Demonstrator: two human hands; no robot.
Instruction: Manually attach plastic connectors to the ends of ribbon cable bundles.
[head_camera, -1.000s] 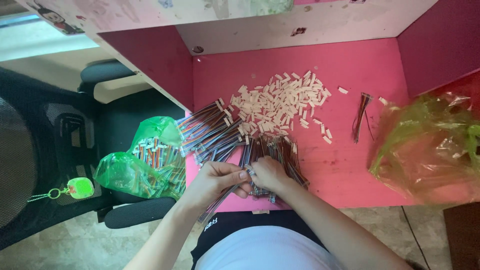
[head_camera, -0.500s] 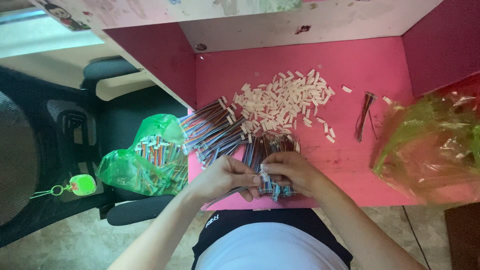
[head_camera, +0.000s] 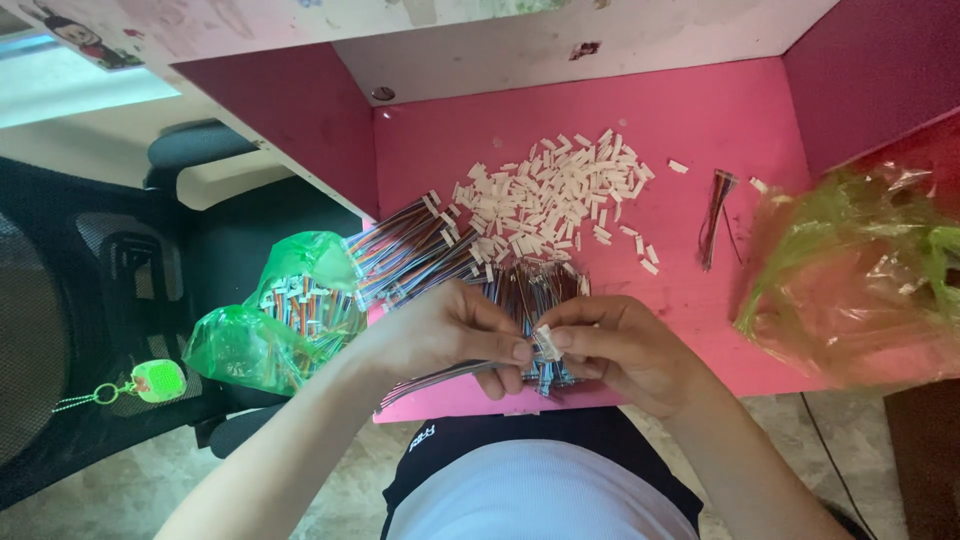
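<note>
In the lower middle of the frame, the left hand (head_camera: 450, 335) and the right hand (head_camera: 615, 350) meet over the front edge of the pink desk top (head_camera: 720, 330). Between their fingertips sits a small white plastic connector (head_camera: 546, 342). The right thumb and forefinger are closed on it, and the left hand pinches a thin bundle of coloured wires (head_camera: 440, 378) that runs down-left from it. Just above the hands lies a pile of white plastic connectors (head_camera: 560, 195). A green plastic bag with finished wires (head_camera: 275, 320) is at the left.
</note>
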